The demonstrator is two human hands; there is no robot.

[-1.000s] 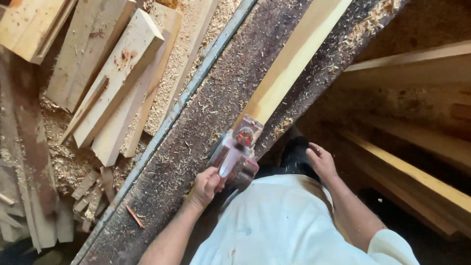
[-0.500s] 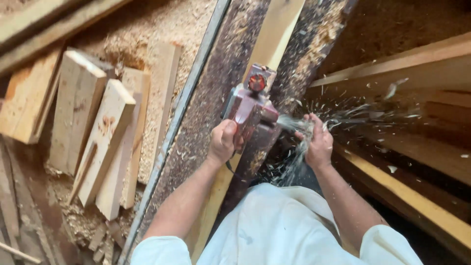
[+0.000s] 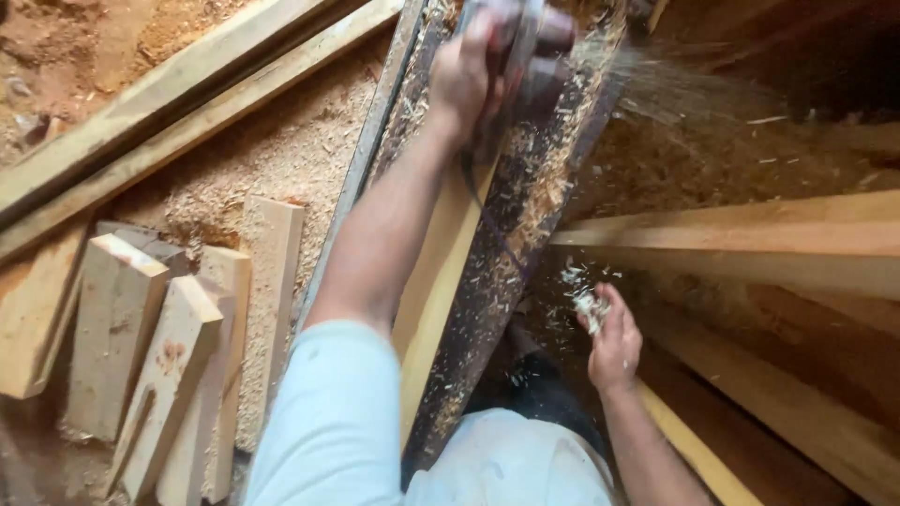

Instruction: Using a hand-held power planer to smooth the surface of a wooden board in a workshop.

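We judge the electric planer heavy and rigid; our left hand closes its fingers around the handle, right hand loosely curled, empty.

The left hand is stretched far forward and clenched, while the right hand hangs low, loosely curled.

One head camera looks steeply down, close
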